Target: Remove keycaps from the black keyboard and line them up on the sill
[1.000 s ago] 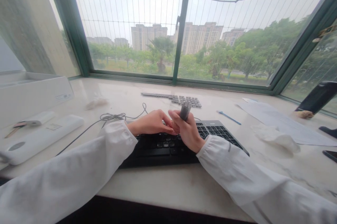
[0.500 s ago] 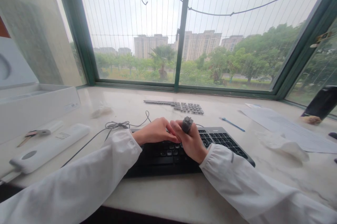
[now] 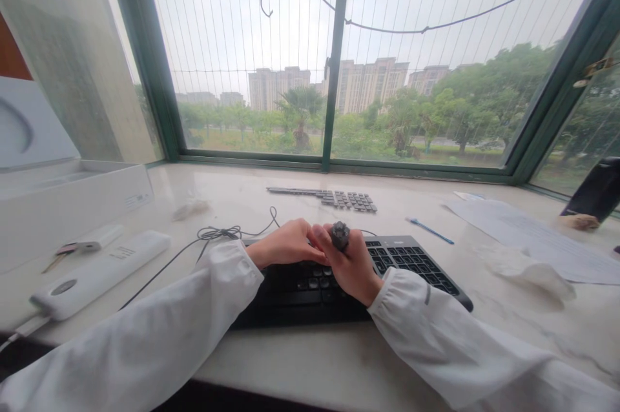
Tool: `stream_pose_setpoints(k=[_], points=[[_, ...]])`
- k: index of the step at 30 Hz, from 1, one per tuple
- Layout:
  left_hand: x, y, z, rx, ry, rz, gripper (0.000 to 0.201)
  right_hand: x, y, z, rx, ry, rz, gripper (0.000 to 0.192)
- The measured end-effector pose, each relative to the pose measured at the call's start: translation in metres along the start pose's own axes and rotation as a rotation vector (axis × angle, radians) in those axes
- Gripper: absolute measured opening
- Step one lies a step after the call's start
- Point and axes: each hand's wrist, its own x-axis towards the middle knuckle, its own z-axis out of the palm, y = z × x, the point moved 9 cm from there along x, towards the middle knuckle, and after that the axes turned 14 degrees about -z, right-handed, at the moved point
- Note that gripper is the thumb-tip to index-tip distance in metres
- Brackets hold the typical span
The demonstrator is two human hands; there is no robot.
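A black keyboard (image 3: 290, 309) lies before me; its right side (image 3: 416, 263) shows bare key sockets without caps, while some caps remain in the middle. My right hand (image 3: 356, 270) is closed in a fist round a dark-handled tool (image 3: 340, 236). Only the ribbed butt of its handle shows above the fist, and its tip is hidden. Beside it, my left hand (image 3: 285, 244) rests low over the keyboard with fingers bent together, touching or nearly touching the right hand. What those fingertips hold, if anything, is hidden. Removed grey keycaps (image 3: 346, 200) lie in rows behind the keyboard.
A coiled cable (image 3: 217, 232) lies behind my left wrist. At left are a white power strip-like device (image 3: 101, 276), a key (image 3: 61, 256) and a white box (image 3: 116, 186). A blue pen (image 3: 430, 230), crumpled tissue (image 3: 527, 270) and paper sheets (image 3: 523, 231) lie at right, before the window.
The handle in my right fist has tilted, its butt shifting slightly left and down. Both hands stay together over the keyboard. The whole view has shifted slightly.
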Motion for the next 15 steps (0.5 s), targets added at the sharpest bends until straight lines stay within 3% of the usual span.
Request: stream_pose_setpoints(k=[7,11,15], points=[[-0.002,0.0,-0.001,0.004,0.003,-0.02,0.032,-0.002,-0.016,-0.007,-0.05,0.054,-0.066,0.045],[-0.001,-0.002,0.001,0.022,-0.027,-0.024,0.032,-0.006,-0.035,0.007,-0.096,-0.107,-0.185,0.044],[-0.001,-0.001,0.0,0.023,-0.006,-0.053,0.037,-0.001,-0.027,-0.009,-0.075,0.076,-0.099,0.045]])
